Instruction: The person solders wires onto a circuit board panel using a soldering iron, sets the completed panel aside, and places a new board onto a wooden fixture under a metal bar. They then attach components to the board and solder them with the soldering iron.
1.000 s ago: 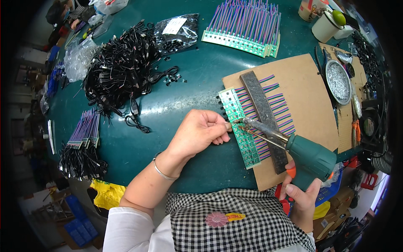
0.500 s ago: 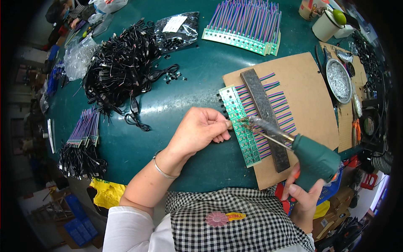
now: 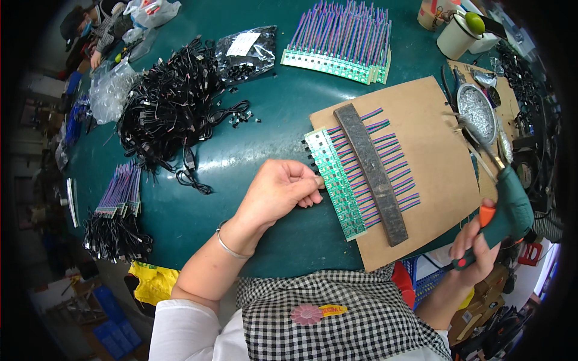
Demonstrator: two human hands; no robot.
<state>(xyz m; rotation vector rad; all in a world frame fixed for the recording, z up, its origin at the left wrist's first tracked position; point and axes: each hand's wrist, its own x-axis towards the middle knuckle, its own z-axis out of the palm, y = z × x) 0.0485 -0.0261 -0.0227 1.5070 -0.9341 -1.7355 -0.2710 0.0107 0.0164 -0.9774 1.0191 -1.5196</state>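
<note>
My left hand (image 3: 280,191) is closed in a pinch at the left edge of a green circuit board panel (image 3: 336,183); what its fingertips hold is too small to make out. Small black parts stick out along that edge above the fingers. My right hand (image 3: 477,256) grips a green soldering gun (image 3: 513,207) with an orange trigger. The gun's blurred tip is beside a round metal dish (image 3: 495,119) of silvery bits. Striped wires (image 3: 400,174) run from the panel under a dark bar (image 3: 371,174), which lies across them on a cardboard sheet (image 3: 445,180).
A tangled heap of black cables (image 3: 171,102) lies at the left, with a bag of black parts (image 3: 247,54) behind. Wired panels (image 3: 328,64) are stacked at the back. A white cup (image 3: 456,39) stands at the far right. Another person (image 3: 99,36) sits at the far left.
My right hand has moved the soldering gun right, away from the circuit board panel to the metal dish. My left hand stays at the panel's edge.
</note>
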